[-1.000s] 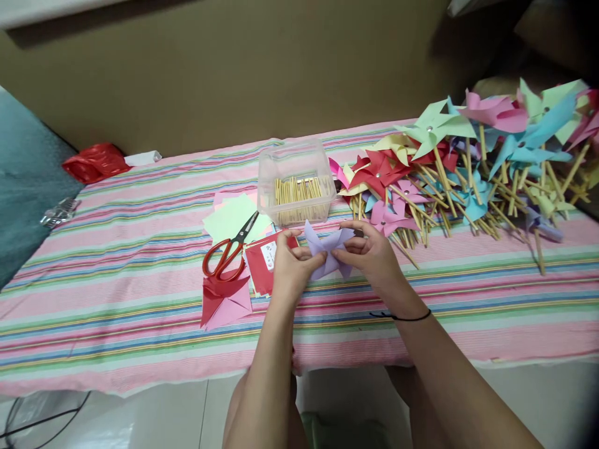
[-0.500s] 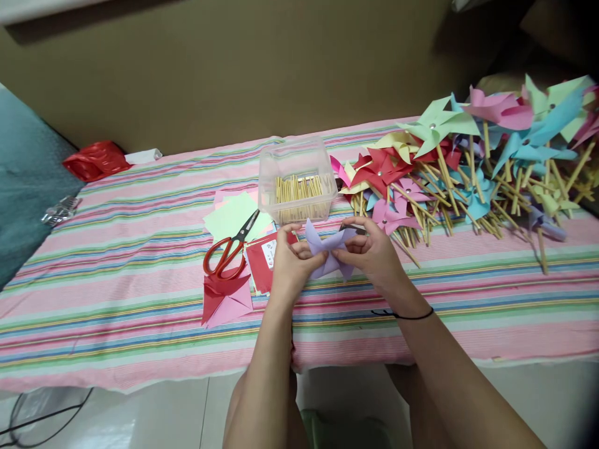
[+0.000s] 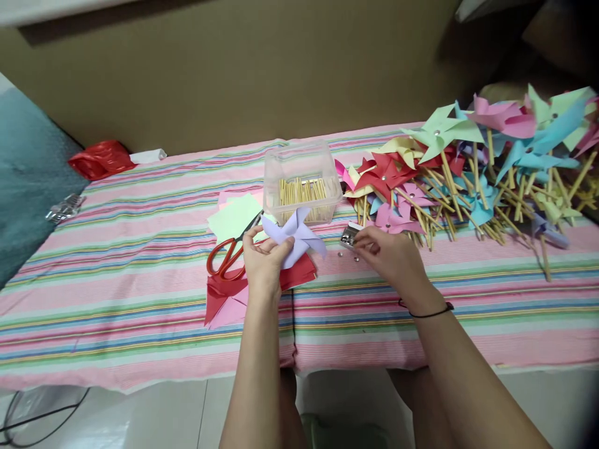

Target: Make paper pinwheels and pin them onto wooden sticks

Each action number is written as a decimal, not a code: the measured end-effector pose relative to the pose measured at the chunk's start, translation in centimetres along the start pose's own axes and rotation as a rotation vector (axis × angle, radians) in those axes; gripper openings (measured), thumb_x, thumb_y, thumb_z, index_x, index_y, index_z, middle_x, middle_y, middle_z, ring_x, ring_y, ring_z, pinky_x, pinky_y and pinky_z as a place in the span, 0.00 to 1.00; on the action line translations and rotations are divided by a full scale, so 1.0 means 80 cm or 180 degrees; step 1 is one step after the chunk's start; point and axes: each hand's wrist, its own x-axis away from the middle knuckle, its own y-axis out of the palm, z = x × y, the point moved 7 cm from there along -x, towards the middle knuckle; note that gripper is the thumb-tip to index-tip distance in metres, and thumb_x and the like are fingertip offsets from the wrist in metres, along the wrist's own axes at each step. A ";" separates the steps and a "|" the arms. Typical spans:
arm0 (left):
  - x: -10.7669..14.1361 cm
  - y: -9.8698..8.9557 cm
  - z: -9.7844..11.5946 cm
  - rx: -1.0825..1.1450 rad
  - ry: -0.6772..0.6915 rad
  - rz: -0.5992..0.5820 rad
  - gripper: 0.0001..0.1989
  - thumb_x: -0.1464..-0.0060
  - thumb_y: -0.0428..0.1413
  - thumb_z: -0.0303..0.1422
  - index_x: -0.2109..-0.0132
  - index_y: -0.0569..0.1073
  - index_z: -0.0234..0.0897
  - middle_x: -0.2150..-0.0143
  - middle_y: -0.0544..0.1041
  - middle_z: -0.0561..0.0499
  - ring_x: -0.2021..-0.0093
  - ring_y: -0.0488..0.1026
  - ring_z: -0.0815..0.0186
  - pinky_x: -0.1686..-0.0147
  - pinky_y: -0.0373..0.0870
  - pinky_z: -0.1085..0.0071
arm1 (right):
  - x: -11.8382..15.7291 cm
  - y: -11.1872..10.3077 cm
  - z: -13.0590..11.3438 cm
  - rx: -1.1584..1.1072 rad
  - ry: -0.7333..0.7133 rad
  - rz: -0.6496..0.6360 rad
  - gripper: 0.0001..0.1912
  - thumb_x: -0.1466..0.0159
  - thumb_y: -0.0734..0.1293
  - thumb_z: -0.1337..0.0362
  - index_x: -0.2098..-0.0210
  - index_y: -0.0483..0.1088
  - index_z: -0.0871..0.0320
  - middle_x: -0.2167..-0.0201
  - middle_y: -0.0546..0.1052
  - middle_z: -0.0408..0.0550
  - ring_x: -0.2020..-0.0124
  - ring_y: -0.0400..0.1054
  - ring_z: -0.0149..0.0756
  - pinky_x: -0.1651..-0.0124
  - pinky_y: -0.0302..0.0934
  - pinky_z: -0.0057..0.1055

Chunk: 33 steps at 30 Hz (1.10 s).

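A lavender paper pinwheel head (image 3: 299, 236), its corners folded to the centre, is pinched between the thumb and fingers of my left hand (image 3: 266, 259). My right hand (image 3: 395, 257) is at the near right side of a small open box (image 3: 349, 236) of shiny metal pieces, probably thumbtacks. Its fingertips are pressed together; anything between them is too small to make out. Two loose metal pieces (image 3: 356, 259) lie on the cloth by the box. Under and beside my left hand are red paper sheets (image 3: 304, 271) and red-handled scissors (image 3: 227, 257).
A clear plastic container (image 3: 304, 153) holds short wooden sticks (image 3: 302, 191). Finished pinwheels on sticks (image 3: 437, 132) are heaped at the right. Pale green sheets (image 3: 236, 215) lie left of the container. A red plastic bag (image 3: 102, 160) sits far left on the striped cloth (image 3: 140, 249).
My right hand has let go of the lavender pinwheel and moved right to the small box. My left hand has moved left with the pinwheel, now turned face up.
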 end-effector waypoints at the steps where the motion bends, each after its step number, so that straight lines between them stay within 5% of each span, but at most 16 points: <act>1: 0.000 0.000 0.000 -0.0005 0.0000 -0.0008 0.32 0.69 0.67 0.26 0.56 0.60 0.40 0.74 0.80 0.52 0.79 0.75 0.67 0.74 0.72 0.72 | 0.003 0.006 -0.002 0.0205 -0.0002 -0.0216 0.07 0.44 0.67 0.71 0.66 0.73 0.55 0.73 0.81 0.43 0.71 0.75 0.39 0.71 0.60 0.30; 5: 0.003 0.003 -0.004 0.0062 -0.0033 -0.0108 0.33 0.69 0.68 0.27 0.55 0.60 0.40 0.74 0.81 0.52 0.76 0.77 0.66 0.71 0.73 0.70 | 0.015 0.019 -0.007 0.1000 0.0044 -0.0526 0.08 0.43 0.66 0.70 0.65 0.75 0.54 0.72 0.81 0.45 0.68 0.76 0.43 0.73 0.55 0.30; 9: 0.006 0.009 -0.008 0.0137 -0.0077 -0.0233 0.33 0.68 0.68 0.27 0.55 0.60 0.40 0.73 0.81 0.53 0.73 0.78 0.64 0.68 0.74 0.68 | 0.016 0.024 -0.005 0.0955 0.0105 -0.0448 0.09 0.44 0.66 0.71 0.66 0.75 0.54 0.71 0.81 0.47 0.69 0.76 0.43 0.71 0.58 0.31; 14: 0.010 0.015 -0.010 0.0160 -0.0127 -0.0367 0.33 0.67 0.68 0.28 0.55 0.60 0.41 0.73 0.81 0.53 0.74 0.78 0.65 0.68 0.73 0.69 | 0.015 0.024 0.008 -0.0706 0.0439 -0.0184 0.06 0.47 0.71 0.67 0.68 0.75 0.54 0.74 0.81 0.45 0.72 0.76 0.43 0.67 0.68 0.38; 19: 0.012 0.017 -0.012 0.0196 -0.0138 -0.0392 0.33 0.67 0.68 0.28 0.55 0.60 0.41 0.73 0.80 0.55 0.74 0.78 0.65 0.69 0.73 0.70 | 0.018 0.031 0.011 -0.2744 0.0996 -0.0160 0.21 0.55 0.79 0.58 0.65 0.72 0.55 0.73 0.81 0.47 0.68 0.78 0.46 0.59 0.72 0.43; 26: 0.014 0.024 -0.016 0.0166 -0.0112 -0.0442 0.32 0.67 0.68 0.28 0.55 0.61 0.40 0.74 0.79 0.56 0.74 0.77 0.67 0.69 0.72 0.71 | 0.016 0.027 0.004 -0.3592 0.1227 -0.0099 0.26 0.57 0.80 0.61 0.61 0.70 0.54 0.74 0.79 0.40 0.68 0.76 0.38 0.63 0.71 0.34; 33: 0.012 0.024 -0.020 0.0124 -0.0081 -0.0433 0.31 0.66 0.68 0.26 0.55 0.61 0.39 0.74 0.79 0.56 0.75 0.76 0.68 0.69 0.73 0.71 | 0.017 0.028 0.001 -0.3660 0.1413 -0.0446 0.25 0.53 0.78 0.59 0.58 0.70 0.55 0.70 0.80 0.44 0.67 0.74 0.35 0.64 0.66 0.30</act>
